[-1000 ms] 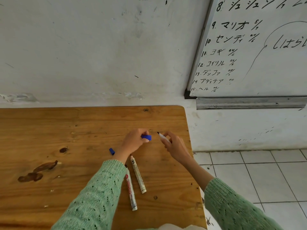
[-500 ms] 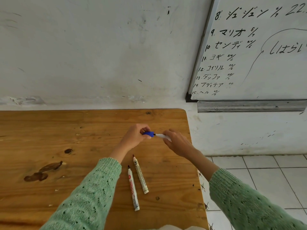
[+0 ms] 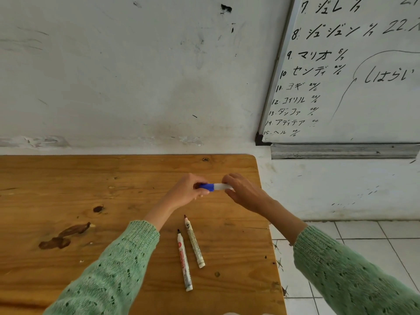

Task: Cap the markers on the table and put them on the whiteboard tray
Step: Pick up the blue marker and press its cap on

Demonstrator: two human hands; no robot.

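left hand (image 3: 186,192) pinches blue cap (image 3: 207,187), right hand (image 3: 243,192) grips marker (image 3: 220,187).

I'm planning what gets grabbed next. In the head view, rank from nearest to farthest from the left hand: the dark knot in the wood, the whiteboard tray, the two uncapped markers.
1. Uncapped markers, just below the left hand.
2. Dark knot, to its left.
3. Whiteboard tray, far right on the wall.

Glossy wood table (image 3: 68,178), dull metal tray (image 3: 341,151)
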